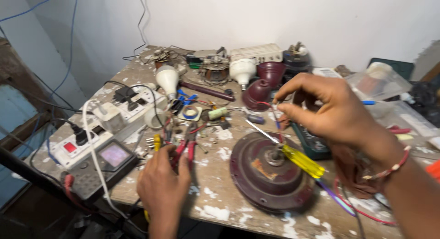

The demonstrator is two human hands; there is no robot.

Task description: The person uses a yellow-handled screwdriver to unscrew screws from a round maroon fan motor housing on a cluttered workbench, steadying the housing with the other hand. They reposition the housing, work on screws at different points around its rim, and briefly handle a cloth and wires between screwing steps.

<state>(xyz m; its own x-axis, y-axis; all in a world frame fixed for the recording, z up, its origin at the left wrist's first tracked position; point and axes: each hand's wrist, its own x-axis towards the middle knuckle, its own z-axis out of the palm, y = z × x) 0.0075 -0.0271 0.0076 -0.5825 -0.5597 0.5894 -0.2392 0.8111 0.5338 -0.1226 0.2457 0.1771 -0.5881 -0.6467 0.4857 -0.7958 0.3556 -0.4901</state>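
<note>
Working, head view: right hand (327, 108) pinches red and blue wires (276, 116) above the maroon fan motor (270, 172) on the tabletop (215, 184).
Left hand (161, 179): grasping red-handled pliers (187, 147).
Risk: wires could slip; the yellow screwdriver (300, 160) resting on the motor may roll.
Count: two bulbs (167, 78), one multimeter (106, 163).

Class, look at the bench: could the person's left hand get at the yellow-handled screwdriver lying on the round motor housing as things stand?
Probably yes. The left hand rests on red-handled pliers, and the bench between it and the screwdriver looks unobstructed.
</note>
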